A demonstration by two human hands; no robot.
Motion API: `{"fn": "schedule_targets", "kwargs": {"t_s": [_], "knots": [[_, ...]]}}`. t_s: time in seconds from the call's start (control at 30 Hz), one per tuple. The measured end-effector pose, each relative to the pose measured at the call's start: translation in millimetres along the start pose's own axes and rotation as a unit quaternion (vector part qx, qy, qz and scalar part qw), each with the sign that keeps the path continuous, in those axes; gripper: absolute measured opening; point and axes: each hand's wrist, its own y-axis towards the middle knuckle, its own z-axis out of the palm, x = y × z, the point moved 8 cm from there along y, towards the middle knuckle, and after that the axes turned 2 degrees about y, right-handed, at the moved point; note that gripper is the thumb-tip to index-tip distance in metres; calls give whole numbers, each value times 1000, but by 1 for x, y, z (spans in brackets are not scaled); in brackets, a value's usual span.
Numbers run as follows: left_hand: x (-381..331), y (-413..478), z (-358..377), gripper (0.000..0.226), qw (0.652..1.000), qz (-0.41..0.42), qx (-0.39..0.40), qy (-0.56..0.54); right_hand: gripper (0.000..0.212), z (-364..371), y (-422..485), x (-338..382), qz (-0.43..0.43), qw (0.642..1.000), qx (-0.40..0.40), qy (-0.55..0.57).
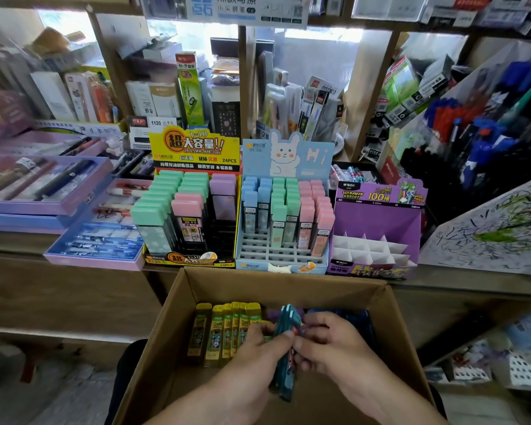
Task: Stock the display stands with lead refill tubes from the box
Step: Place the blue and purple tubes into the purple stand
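Lead refill tubes (pixel 285 348), a teal bundle, stand on edge at the lower centre of the frame, inside the box (pixel 166 332), held between both hands.

Left hand (pixel 258 348): fingers curled round the left side of the bundle, grasping it.
Right hand (pixel 328 345): fingers and thumb bent, pinching the right side of the same bundle. The fingertips of the two hands nearly meet on it.

Box contents: yellow tubes (pixel 224 329) stand upright in a row at the left, just beside the left hand; dark blue tubes (pixel 359 320) lie at the right, behind the right hand.

Three stands sit side by side on the shelf just above the box.
- Yellow stand (pixel 193 148), left: reads "1=10", "2B/0.5MM MPR-2086" and "24PCS"; holds green, pink and purple capped tubes.
- Blue stand (pixel 301 157), centre: bunny drawing and "Hi"; holds blue, green and pink tubes, with bare front slots.
- Purple stand (pixel 377 222), right: reads "ULTRAMAN" and "100"; white dividers visible.

Behind the yellow stand, a green pack (pixel 190 87) reads "G-5" and a label (pixel 154 122) reads "1120".
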Motion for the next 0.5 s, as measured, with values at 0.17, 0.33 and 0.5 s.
{"fn": "schedule_targets", "kwargs": {"t_s": [0.17, 0.33, 0.5], "knots": [[-17, -18, 7, 39, 999, 30, 38, -13, 29, 0, -9, 20, -36, 998, 26, -42], [-39, -33, 10, 36, 993, 108, 48, -25, 28, 4, -20, 32, -48, 997, 29, -51], [-44, -36, 5, 44, 988, 137, 33, -54, 32, 12, -29, 38, -90, 995, 41, -27]]}}
